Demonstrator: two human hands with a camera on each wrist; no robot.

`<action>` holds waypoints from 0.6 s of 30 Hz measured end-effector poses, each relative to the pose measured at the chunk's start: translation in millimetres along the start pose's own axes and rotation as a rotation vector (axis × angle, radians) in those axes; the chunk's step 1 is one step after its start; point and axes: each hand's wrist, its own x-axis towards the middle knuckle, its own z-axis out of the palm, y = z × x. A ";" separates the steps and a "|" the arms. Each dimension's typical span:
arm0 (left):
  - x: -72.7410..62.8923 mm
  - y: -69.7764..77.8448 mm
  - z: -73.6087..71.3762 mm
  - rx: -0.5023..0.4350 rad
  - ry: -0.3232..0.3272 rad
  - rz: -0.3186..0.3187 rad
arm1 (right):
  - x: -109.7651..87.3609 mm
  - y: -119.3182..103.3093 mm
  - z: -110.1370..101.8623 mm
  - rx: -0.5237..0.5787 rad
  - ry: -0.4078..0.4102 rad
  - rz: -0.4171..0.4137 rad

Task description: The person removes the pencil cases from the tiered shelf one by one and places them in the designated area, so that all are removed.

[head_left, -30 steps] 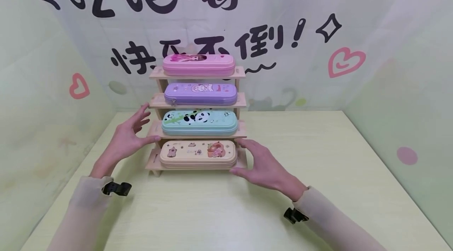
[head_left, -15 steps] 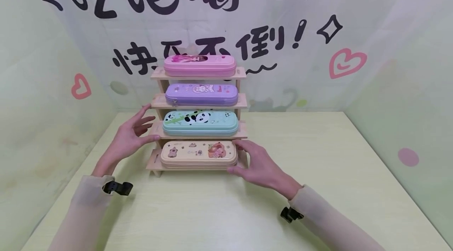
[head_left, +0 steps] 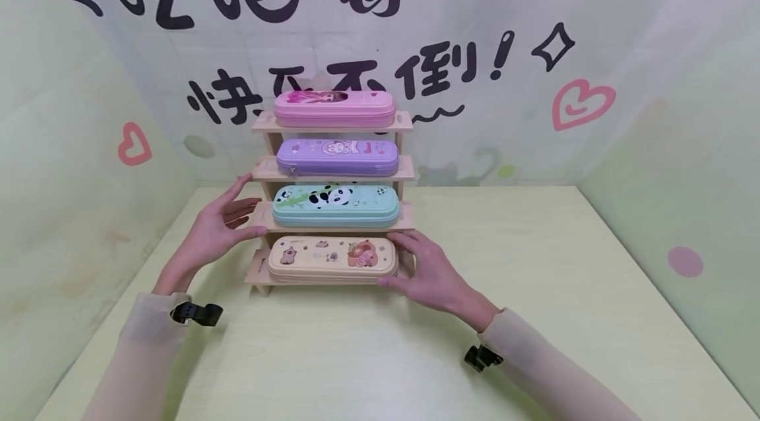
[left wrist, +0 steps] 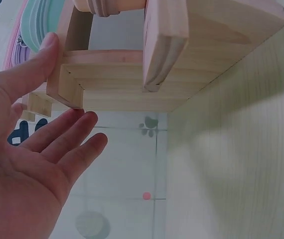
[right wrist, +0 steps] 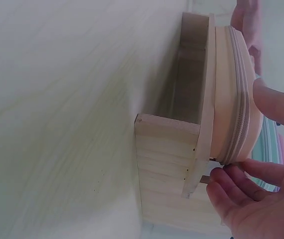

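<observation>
A cream pencil case [head_left: 332, 259] with bear and fruit pictures lies on the lowest shelf of a stepped wooden rack [head_left: 258, 267]. My right hand [head_left: 432, 276] holds its right end, thumb at the front edge and fingers bent round the end; the right wrist view shows the fingertips [right wrist: 221, 186] under the zip side. My left hand [head_left: 209, 229] stands at the rack's left side with fingers extended. Its thumb [left wrist: 45, 57] touches the second shelf's end, near the teal panda pencil case [head_left: 336, 204]. The index fingertip reaches up to the third shelf's left end.
Above lie a purple pencil case [head_left: 338, 158] on the third shelf and a pink pencil case [head_left: 334, 109] on the top shelf. The rack stands on a pale wooden table [head_left: 332, 348], near a back wall printed with black lettering. Side walls [head_left: 671, 223] flank the table.
My right hand has slid left onto the end of the cream pencil case, its thumb now farther along the front. The left hand has stayed nearly still against the rack.
</observation>
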 end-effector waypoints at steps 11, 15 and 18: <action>1.5 -3.7 -3.3 -0.063 -0.028 0.017 | 1.0 -7.4 3.1 0.012 0.004 0.042; 2.1 -5.2 -3.6 -0.069 -0.021 0.007 | 4.9 -7.8 3.3 0.050 -0.023 0.038; 2.3 -6.0 -2.8 -0.069 -0.020 0.006 | 7.7 -6.6 3.8 0.061 -0.044 0.031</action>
